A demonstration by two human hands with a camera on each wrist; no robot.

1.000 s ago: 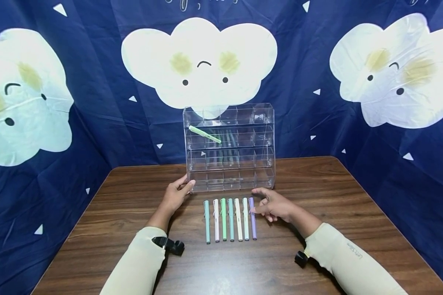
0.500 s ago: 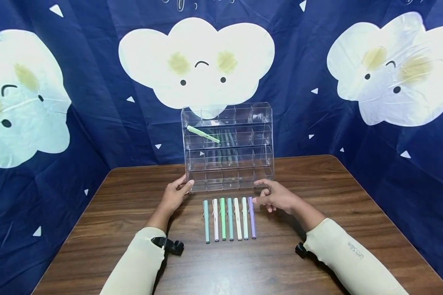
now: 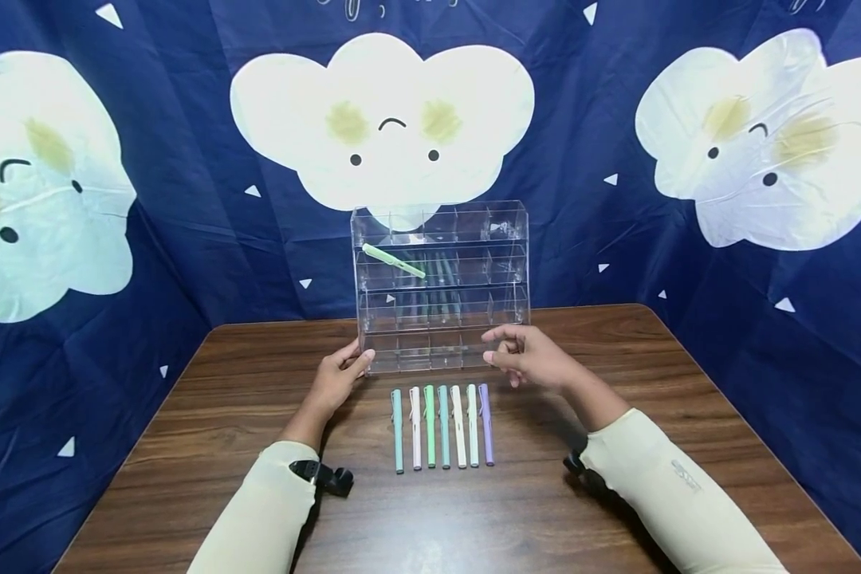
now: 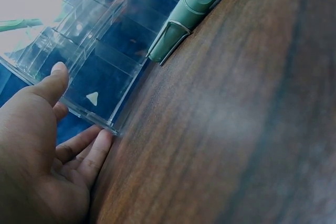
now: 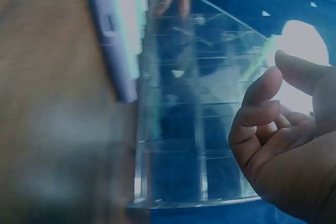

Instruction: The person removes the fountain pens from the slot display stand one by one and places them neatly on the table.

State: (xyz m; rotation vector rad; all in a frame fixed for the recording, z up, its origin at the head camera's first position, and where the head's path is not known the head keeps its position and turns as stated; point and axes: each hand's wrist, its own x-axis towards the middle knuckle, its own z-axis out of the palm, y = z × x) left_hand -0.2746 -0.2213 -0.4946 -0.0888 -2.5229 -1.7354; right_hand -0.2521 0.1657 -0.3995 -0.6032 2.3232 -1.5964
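A clear acrylic organizer (image 3: 441,287) with several rows of compartments stands at the back of the wooden table (image 3: 617,383). One light green pen (image 3: 393,261) lies slanted in its upper left. My left hand (image 3: 337,375) rests against the organizer's lower left corner (image 4: 89,51), with the thumb on the front and straight fingers along the base. My right hand (image 3: 527,359) hovers, loosely curled and holding nothing, in front of the organizer's lower right (image 5: 184,114). Several capped pens (image 3: 441,426) lie side by side in front of it, from a teal one (image 3: 398,430) on the left to a purple one (image 3: 485,424) on the right.
A dark blue cloth with white cloud faces (image 3: 380,119) hangs behind and on both sides of the table. Some darker pens (image 3: 438,279) show inside the organizer's middle compartments. Bare wood lies left and right of the pen row.
My right hand rose from beside the purple pen's top and moved back to the organizer's lower right front. The left hand and the pens stayed put.
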